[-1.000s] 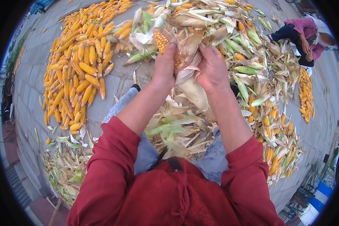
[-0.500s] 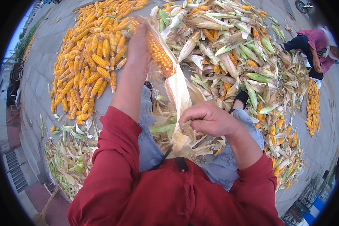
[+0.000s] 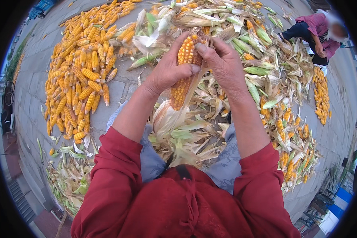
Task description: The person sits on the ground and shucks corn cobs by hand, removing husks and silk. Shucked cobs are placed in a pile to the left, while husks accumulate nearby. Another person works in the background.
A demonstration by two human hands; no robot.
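Observation:
A yellow ear of corn [image 3: 180,92] stands upright in front of me, its kernels mostly bare. My left hand [image 3: 166,74] wraps round it from the left, thumb across the kernels. At the ear's upper right, my right hand [image 3: 228,68] is closed on a strip of pale corn husk, with its thumb pressed against the ear near the tip. Peeled husk [image 3: 163,119] hangs from the ear's lower end. What lies behind the right thumb and fingers is partly hidden.
Bare yellow cobs [image 3: 77,87] lie heaped at the left. A large pile of unhusked corn [image 3: 261,71] spreads ahead and right. Loose husks [image 3: 198,139] cover the ground between my legs, with more husks [image 3: 69,182] at lower left. Another person [image 3: 319,33] sits at far right.
My right hand has moved up from the low husk to the ear's top and taken hold there. The left hand has come lower and right, with the ear more upright.

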